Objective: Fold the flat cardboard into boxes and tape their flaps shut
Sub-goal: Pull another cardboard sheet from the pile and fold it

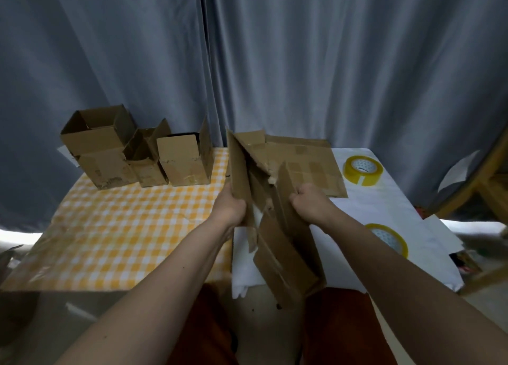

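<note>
Head view looks down on a surface (110, 227) half under a yellow check cloth and half under white paper. Both hands hold one sheet of cardboard (275, 227) above the near edge, partly opened and tilted, its panels not yet squared into a box. Left hand (232, 208) has its grip curled round the left panel's edge; right hand (308, 202) has its fingers closed on the right panel, knuckles toward the camera. Behind the held piece, more flat cardboard (305, 158) lies on the white side, touching or just under it; how many sheets cannot be told. At the far left stand three folded boxes (143, 155) side by side, their top flaps open, with what looks like tape on their lower faces. Two tape rolls wait on the right: a far roll (362, 170) beside the flat stack, and a near roll (391, 238) partly hidden by the right forearm. As a judgement, the work is roughly midway: three boxes are formed, a fourth is being opened out, and at least one flat sheet remains, along with taping.
</note>
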`<state>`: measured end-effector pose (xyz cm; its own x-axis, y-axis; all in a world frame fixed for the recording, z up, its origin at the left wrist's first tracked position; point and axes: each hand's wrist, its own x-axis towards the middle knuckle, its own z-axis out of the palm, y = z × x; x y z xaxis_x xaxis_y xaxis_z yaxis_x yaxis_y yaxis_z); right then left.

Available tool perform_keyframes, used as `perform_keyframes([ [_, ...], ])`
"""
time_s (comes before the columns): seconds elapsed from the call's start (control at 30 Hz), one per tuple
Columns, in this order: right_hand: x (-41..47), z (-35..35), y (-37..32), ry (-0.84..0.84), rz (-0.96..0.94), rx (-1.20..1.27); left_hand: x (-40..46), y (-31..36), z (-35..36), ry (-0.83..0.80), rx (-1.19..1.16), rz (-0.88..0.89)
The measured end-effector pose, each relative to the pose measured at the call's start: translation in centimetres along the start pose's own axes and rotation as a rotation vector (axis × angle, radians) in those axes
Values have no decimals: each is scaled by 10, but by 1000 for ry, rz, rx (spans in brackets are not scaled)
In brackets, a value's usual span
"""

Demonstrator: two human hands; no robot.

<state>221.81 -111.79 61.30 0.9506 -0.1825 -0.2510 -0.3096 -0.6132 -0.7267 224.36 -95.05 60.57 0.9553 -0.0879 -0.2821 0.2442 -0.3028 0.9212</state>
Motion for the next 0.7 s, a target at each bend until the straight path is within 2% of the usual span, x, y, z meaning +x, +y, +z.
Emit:
perform_keyframes([
  [0.17,10,-14,0,113,-4,-45,4,-1,-21,4,107,-4],
  [0.33,17,-8,11,111,46,-170,1,-11,-26,-45,220,-91],
  [0.47,18,2,22,145,56,-176,-1,-25,-20,5,219,-151],
  [0.57,8,-1,26,83,15,-205,3,-29,-21,50,178,-133],
  [0.7,-19,-7,36,-79,73,-277,8,-32,-27,62,88,-71],
])
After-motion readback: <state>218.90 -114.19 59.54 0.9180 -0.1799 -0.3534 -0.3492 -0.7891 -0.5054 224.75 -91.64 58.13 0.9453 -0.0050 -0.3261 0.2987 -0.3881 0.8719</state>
